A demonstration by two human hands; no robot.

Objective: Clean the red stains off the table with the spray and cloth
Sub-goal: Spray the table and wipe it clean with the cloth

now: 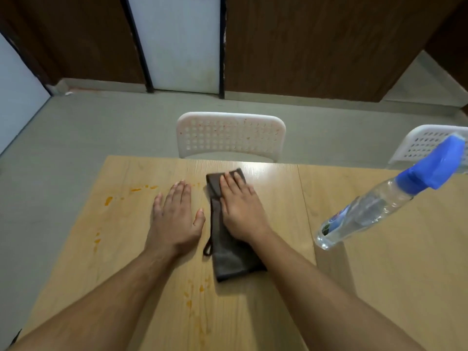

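Observation:
A folded dark brown cloth lies lengthwise in the middle of the light wooden table. My right hand lies flat on the cloth's far half, fingers straight. My left hand rests flat on the bare wood just left of the cloth, apart from it. Orange-red stains dot the table's left part, with more stains near the front between my forearms. A clear spray bottle with a blue trigger head stands on the table at the right, untouched.
A white perforated chair stands at the table's far edge, and a second white chair shows behind the bottle at the right. Grey floor lies beyond, then brown wood wall panels and a white door.

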